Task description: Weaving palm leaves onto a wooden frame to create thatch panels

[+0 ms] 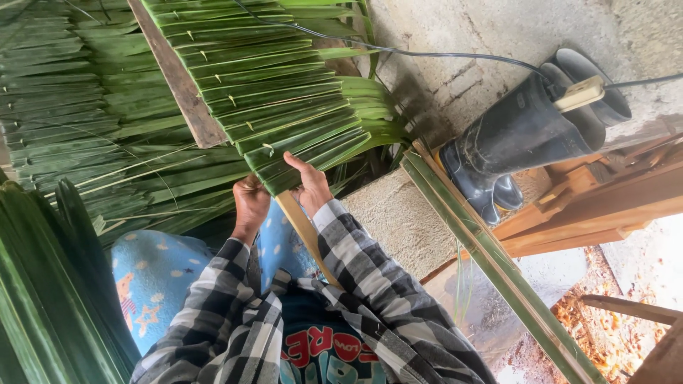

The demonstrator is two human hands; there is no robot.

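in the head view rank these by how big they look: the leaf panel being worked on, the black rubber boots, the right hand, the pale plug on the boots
1. Leaf panel, by far the largest.
2. Black rubber boots.
3. Right hand.
4. Pale plug, smallest.
The right hand is nearer the camera than the boots, so it looks larger than it would at their distance.

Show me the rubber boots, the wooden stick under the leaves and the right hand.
rubber boots [523,135], head view, on the black shaft.
wooden stick [302,227], head view, mid-length.
right hand [310,186], head view, back of hand.

My left hand [250,203] is curled into a fist; my right hand [310,186] lies close beside it, fingers [295,163] stretched forward, both forearms raised.
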